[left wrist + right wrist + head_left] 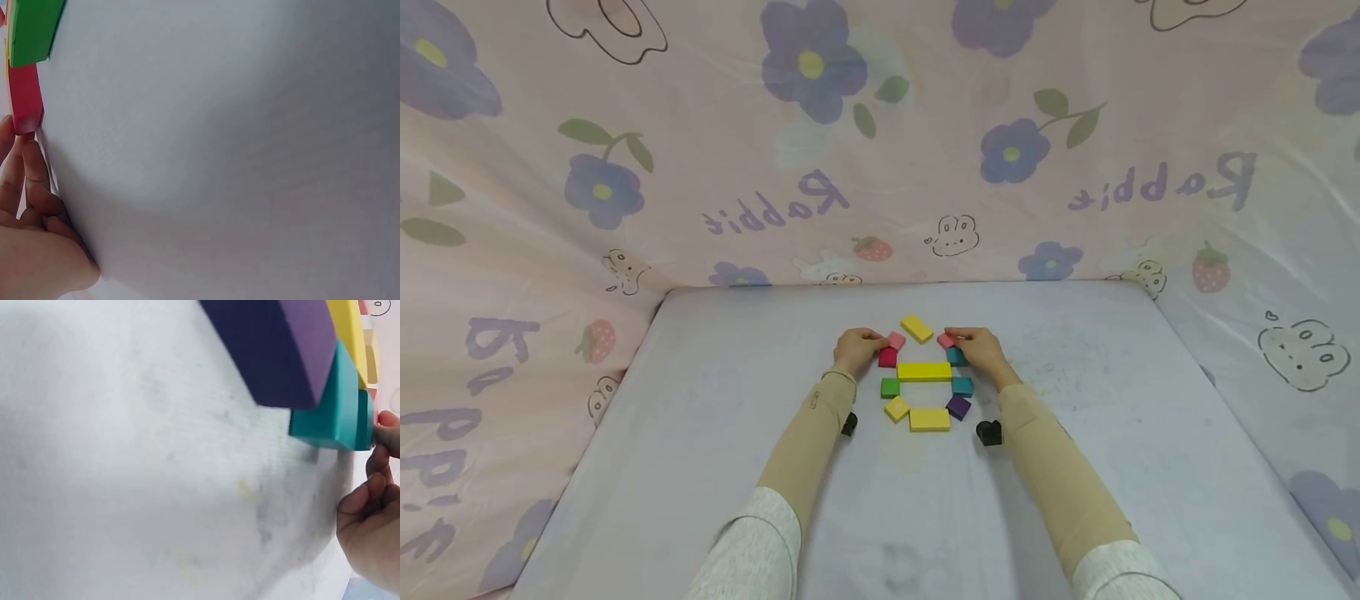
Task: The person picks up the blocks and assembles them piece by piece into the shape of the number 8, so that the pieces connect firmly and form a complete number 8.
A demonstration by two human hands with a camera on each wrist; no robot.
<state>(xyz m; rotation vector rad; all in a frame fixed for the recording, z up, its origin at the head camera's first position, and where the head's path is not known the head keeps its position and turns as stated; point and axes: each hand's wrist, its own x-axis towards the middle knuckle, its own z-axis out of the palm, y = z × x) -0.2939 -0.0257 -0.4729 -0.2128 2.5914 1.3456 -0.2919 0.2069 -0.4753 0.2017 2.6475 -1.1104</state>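
Observation:
My left hand (pixel 856 351) pinches a small pink block (pixel 896 341) at the upper left of a ring of coloured blocks. Just below it lies a red block (pixel 887 358), also visible beside the fingers in the left wrist view. Opposite, my right hand (pixel 984 350) pinches another pink block (pixel 945 340), above a teal block (pixel 956 357). Between the hands, a yellow block (pixel 917 327) lies tilted at the top of the ring. A long yellow block (pixel 924 372) crosses the middle. In both wrist views the pink blocks are mostly hidden.
Lower in the ring are a green block (pixel 890 388), a second teal block (pixel 962 387), a tilted yellow block (pixel 897 409), a purple block (pixel 958 407) and a yellow bottom block (pixel 929 419). All lie on a white-covered table (pixel 700 467). A patterned curtain (pixel 910 167) surrounds it.

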